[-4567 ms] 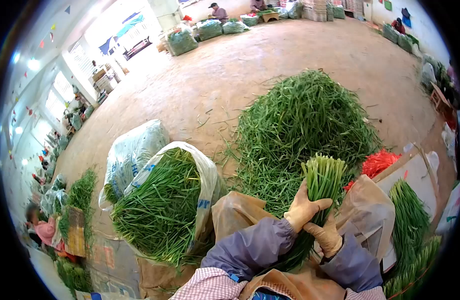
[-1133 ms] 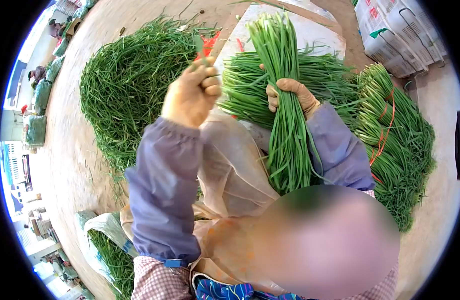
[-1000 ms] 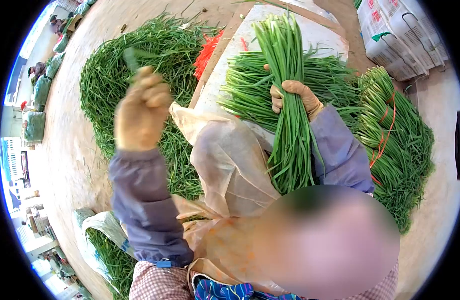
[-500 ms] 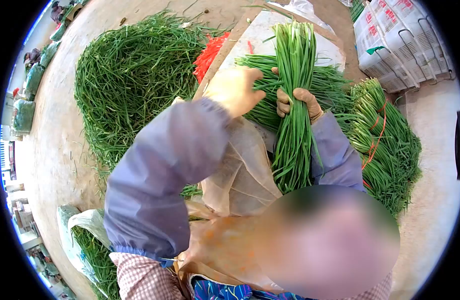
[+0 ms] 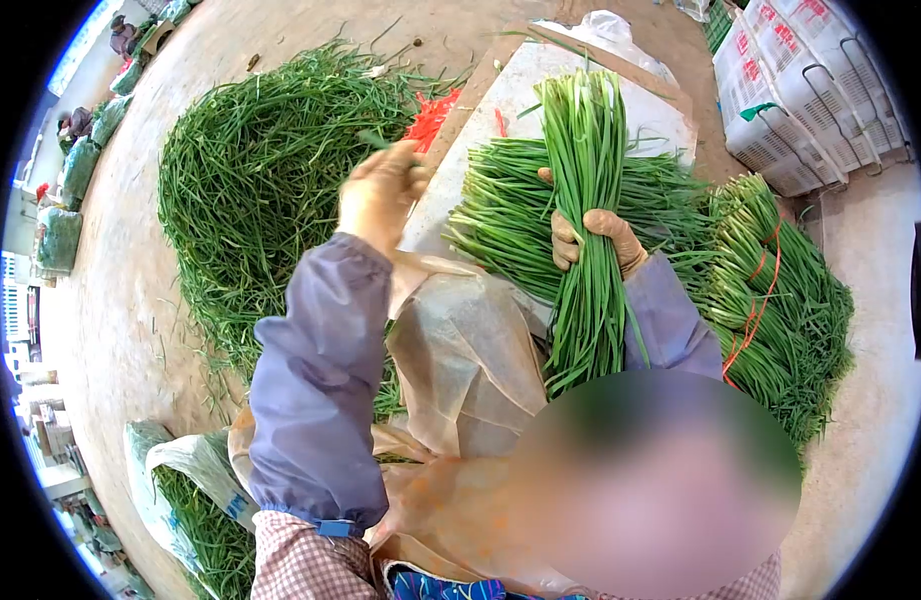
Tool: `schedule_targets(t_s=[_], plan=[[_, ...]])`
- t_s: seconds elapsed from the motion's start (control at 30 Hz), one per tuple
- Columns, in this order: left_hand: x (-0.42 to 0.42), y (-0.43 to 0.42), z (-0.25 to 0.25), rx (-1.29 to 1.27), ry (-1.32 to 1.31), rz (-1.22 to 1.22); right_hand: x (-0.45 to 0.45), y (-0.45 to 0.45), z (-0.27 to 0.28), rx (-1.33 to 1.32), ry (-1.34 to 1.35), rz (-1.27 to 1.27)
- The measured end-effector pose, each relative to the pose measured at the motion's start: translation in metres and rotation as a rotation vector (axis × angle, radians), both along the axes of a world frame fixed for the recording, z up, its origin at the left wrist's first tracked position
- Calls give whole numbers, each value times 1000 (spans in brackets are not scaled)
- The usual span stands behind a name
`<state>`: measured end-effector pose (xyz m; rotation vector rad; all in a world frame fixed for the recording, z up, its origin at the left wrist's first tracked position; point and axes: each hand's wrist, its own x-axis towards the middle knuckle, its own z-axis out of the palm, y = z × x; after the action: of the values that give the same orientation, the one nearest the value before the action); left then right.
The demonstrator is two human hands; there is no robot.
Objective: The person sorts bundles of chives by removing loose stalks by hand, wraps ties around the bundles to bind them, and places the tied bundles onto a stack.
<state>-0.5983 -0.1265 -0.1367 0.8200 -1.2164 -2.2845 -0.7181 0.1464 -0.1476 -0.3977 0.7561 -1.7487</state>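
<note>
My right hand (image 5: 601, 240), in a tan glove, is closed around an upright bundle of garlic chives (image 5: 584, 130). Its pale cut ends point away from me and the leaves hang towards my lap. Under it, more garlic chives (image 5: 496, 200) lie crosswise on a white board (image 5: 511, 90). My left hand (image 5: 383, 195) is out to the left, beside the board's edge and over the near side of a heap of loose green leaves (image 5: 251, 170). Its fingers look loosely apart, slightly blurred, and a smeared green scrap (image 5: 373, 139) shows just beyond them.
Red ties (image 5: 431, 118) lie at the board's left edge. To the right are chive bundles (image 5: 761, 290) bound with red bands, and white crates (image 5: 796, 100) stand behind. A bag of greens (image 5: 201, 500) sits at lower left. A translucent apron (image 5: 461, 350) covers my lap.
My left hand has swung left, from beside the held bundle to the edge of the leaf heap. My right hand keeps its hold on the chives; the view has shifted slightly.
</note>
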Motion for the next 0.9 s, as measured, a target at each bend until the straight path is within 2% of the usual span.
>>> schedule_targets(t_s=[0.03,0.07,0.1,0.17,0.2,0.23,0.27,0.37,0.43,0.47,0.5,0.57,0.6,0.63,0.67,0.7,0.73,0.77,0.83,0.9], plan=[[6,-15,-5,4,-6,91,0,1,1,-2,5,3],[13,-15,12,-195,-171,129,2,2,2,-3,7,10],[10,-32,-1,-620,-459,133,3,3,4,-4,10,21],[11,-24,12,-1228,-588,4,3,1,7,-7,18,49],[9,5,48,-1106,-455,-135,3,2,8,-5,18,63],[3,22,63,-1061,-326,-229,4,2,8,-1,20,78],[-4,34,77,-1042,-312,-356,4,2,7,-15,20,89],[-36,51,68,-1198,-140,-382,10,3,20,11,74,107],[-45,56,69,-1211,-131,-442,13,5,29,52,118,124],[-45,58,74,-1237,-264,-433,15,6,32,70,124,138],[-47,55,61,-1170,-145,-405,17,7,32,87,126,152],[-30,46,57,-1346,7,-302,21,15,29,129,98,177],[-20,39,62,-1320,-50,-320,22,21,34,166,105,179],[-10,24,60,-1191,-40,-361,22,26,41,203,114,186],[1,10,62,-1233,-141,-283,25,34,55,285,82,165],[10,-15,51,-1149,-88,-145,23,40,63,316,121,172],[23,-34,60,-1048,-308,-135,17,48,73,339,202,166],[35,-45,60,-905,-352,-41,8,56,83,363,283,159],[62,-78,48,-983,-748,-199,-10,63,109,350,581,112],[91,-92,4,-1451,-869,-259,-16,56,144,452,830,70]])
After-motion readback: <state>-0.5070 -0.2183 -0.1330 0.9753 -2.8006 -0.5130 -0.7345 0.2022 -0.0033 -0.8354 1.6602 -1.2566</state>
